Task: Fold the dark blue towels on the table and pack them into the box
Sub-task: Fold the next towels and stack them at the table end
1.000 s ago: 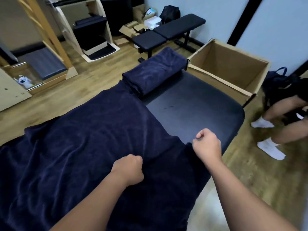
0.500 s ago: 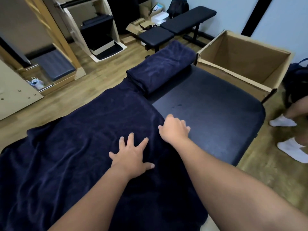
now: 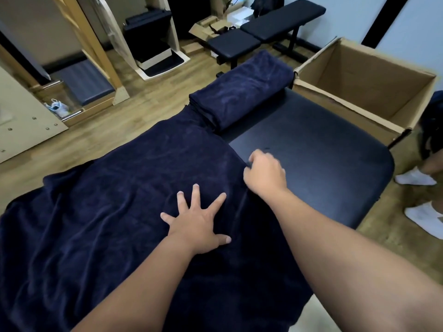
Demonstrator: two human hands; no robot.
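Pressing flat with splayed fingers, the left hand (image 3: pixel 196 226) rests on the plush spread towel (image 3: pixel 100 212) covering the padded bench (image 3: pixel 311 159); the right hand (image 3: pixel 263 176) pinches its edge. A folded towel (image 3: pixel 242 92) lies beside the open cardboard box (image 3: pixel 364 97).

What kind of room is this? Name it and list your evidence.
Probably a home gym or storeroom: a weight bench stands on the wood floor beyond the padded table, with an open cardboard box beside it.
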